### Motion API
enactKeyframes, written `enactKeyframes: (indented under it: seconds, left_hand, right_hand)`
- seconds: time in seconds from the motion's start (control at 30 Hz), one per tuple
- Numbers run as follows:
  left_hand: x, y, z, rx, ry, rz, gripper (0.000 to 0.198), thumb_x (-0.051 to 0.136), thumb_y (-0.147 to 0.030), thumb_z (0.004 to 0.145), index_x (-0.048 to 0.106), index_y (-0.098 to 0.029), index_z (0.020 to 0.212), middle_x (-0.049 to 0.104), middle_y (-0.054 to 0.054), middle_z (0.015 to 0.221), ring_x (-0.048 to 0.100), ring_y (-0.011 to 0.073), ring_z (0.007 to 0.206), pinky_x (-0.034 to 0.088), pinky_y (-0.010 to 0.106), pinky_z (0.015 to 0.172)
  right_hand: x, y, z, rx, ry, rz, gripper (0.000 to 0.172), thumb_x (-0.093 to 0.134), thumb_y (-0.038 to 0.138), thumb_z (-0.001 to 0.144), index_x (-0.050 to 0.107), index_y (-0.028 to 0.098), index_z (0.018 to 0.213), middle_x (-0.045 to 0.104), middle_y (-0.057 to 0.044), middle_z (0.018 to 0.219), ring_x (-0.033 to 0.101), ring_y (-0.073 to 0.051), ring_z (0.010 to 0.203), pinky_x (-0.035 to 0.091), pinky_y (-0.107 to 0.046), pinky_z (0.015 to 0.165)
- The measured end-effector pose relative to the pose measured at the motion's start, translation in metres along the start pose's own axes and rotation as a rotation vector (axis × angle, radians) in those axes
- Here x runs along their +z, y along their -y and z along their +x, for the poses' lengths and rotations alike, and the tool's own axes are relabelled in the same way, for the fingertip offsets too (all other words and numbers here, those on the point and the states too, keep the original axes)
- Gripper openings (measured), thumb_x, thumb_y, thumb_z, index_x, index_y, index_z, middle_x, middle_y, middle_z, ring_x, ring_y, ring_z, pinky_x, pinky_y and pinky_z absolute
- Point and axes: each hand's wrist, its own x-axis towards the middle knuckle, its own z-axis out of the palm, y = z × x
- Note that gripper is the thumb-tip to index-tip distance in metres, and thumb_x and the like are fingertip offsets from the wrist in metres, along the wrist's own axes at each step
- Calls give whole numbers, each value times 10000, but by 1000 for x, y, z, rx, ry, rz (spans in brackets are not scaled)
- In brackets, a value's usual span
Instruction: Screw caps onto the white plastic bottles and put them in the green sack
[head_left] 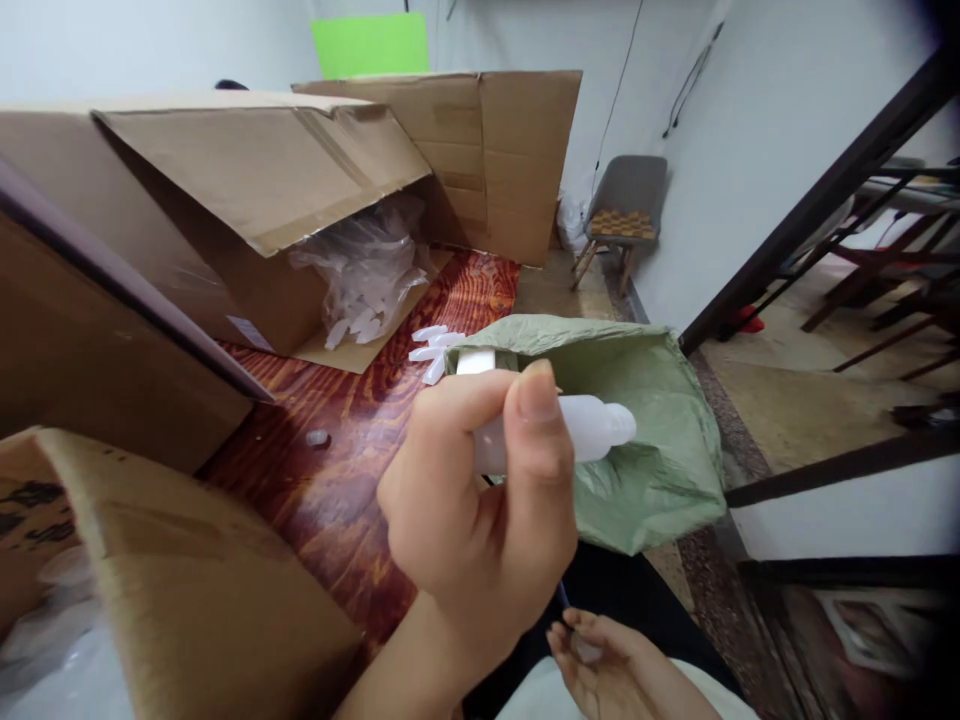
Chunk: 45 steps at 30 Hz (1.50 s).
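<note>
Raised in the middle of the view, my left hand (487,490) is closed around a translucent white plastic bottle (596,428). The bottle lies sideways, its narrow open-looking neck pointing right. Behind the index finger shows a white piece (476,360), partly hidden. Low at the right, my right hand (615,660) is cupped palm up, fingers curled around a small translucent piece (587,650) whose kind I cannot make out. Beyond the left hand, a green plastic bag (652,470) gapes open. Several similar white bottles (433,348) lie on the red wood-grain table (345,500) beside the bag.
A large cardboard box (255,170) on its side holds a clear bag of bottles (367,280). One small cap (318,438) lies on the table. Another carton (202,560) stands at the lower left, with clear plastic inside. A grey chair (630,195) is by the far wall.
</note>
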Motion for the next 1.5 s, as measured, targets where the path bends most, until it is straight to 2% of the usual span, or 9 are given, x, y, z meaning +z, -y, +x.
enactKeyframes:
  seconds: [0.2,0.3,0.5,0.67,0.9,1.03,1.23,1.43,1.5]
  left_hand:
    - [1,-1,-3,-18,33,24,76,578,-168,918,619,-228,898,640,-36,760,630,105,703,510,235,630]
    - [2,-2,-5,-8,23,42,66,579,-190,924,624,-220,886,643,-34,753,624,105,705,491,224,615]
    - [4,2,-6,-63,45,27,129,589,-231,917,629,-179,807,658,-20,713,584,83,565,453,198,521]
    - [4,-1,-5,-53,95,-11,96,603,-196,900,603,-183,804,649,-36,684,510,51,457,407,180,438]
    - [4,5,6,-695,263,-431,343,556,-426,933,500,-192,688,502,-53,529,449,61,378,342,157,325]
    - [0,9,11,-720,304,-381,368,564,-431,929,478,-179,675,446,-59,527,414,45,393,332,146,354]
    - [0,9,12,-577,304,-234,361,560,-436,932,506,-174,689,479,-49,553,429,47,433,341,146,389]
    - [9,12,4,-826,318,-515,389,582,-486,905,459,-184,692,432,-61,524,396,56,393,313,156,351]
    - [10,12,3,-792,307,-483,386,584,-476,906,463,-182,687,435,-59,526,392,54,402,313,158,362]
  right_hand:
    - [39,38,0,-246,-80,-254,252,688,448,840,693,207,912,714,-78,976,669,-172,770,541,-279,717]
    - [60,65,-1,-512,-117,-512,389,584,550,891,688,179,943,627,-24,707,539,-118,603,466,-222,578]
    - [106,108,-16,-1182,-98,-858,301,622,374,908,607,278,1193,643,-23,870,616,-145,731,539,-244,644]
    - [134,125,-21,-1492,-12,-1126,314,665,164,862,591,293,1138,622,-30,1068,621,-162,983,573,-254,792]
    - [144,144,-23,-1992,133,-1675,440,672,-33,789,572,177,1162,611,-49,1143,621,-147,1052,548,-255,926]
    - [148,146,-18,-2036,88,-1679,297,679,106,859,580,153,1135,657,-53,1067,651,-154,979,566,-248,862]
    - [149,136,-11,-1562,18,-1450,243,511,452,970,577,219,999,620,25,787,614,-91,667,530,-172,614]
    - [148,130,-6,-2038,-37,-1509,265,625,77,875,545,170,1110,616,-56,1027,618,-136,959,525,-225,843]
    - [149,132,-7,-1959,-82,-1503,162,633,170,902,569,173,1051,641,-34,941,635,-133,857,529,-223,765]
